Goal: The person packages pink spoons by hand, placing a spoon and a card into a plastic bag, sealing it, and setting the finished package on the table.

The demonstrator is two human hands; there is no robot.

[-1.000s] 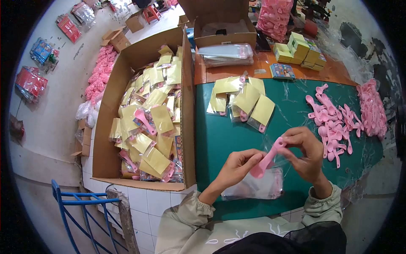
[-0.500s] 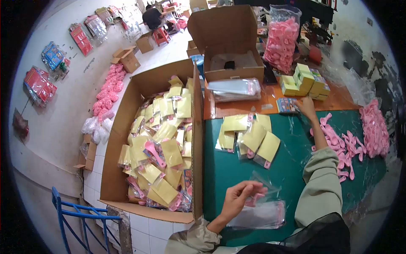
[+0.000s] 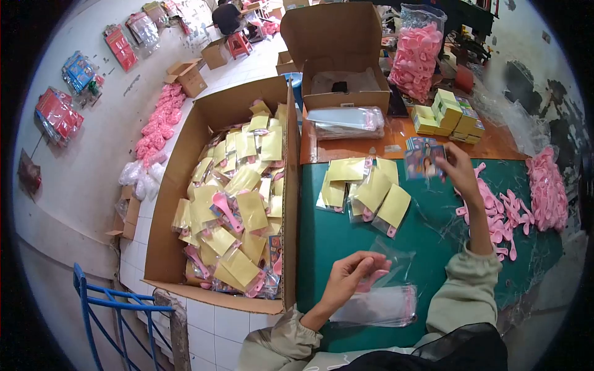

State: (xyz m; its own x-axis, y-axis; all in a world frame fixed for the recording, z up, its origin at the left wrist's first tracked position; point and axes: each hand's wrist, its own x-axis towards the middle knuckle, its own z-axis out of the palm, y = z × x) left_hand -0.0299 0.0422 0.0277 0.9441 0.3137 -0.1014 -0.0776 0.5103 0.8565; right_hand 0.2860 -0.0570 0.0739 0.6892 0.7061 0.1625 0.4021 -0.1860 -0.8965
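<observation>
My left hand [image 3: 354, 278] is closed on a clear plastic bag [image 3: 396, 263] with a pink spoon [image 3: 373, 279] at its fingers, above a stack of clear bags [image 3: 387, 307] on the green mat. Pinched in my right hand [image 3: 456, 166] is a printed card [image 3: 425, 162], slightly blurred, over the card pile [image 3: 421, 143]. Loose pink spoons [image 3: 495, 213] lie right of that hand. Packed bags with yellow cards [image 3: 371, 189] rest on the mat between the hands and the boxes.
A large carton [image 3: 289, 204] full of packed bags stands on the left. Behind are an open box [image 3: 346, 102], more clear bags [image 3: 346, 122], yellow card stacks [image 3: 447, 114] and bagged pink spoons [image 3: 416, 59]. A blue metal frame [image 3: 124, 298] is lower left; a person [image 3: 226, 18] sits far back.
My right hand has lifted a card from the pile and moved slightly toward me. My left hand has stayed nearly in place, holding the bag. The view has shifted slightly.
</observation>
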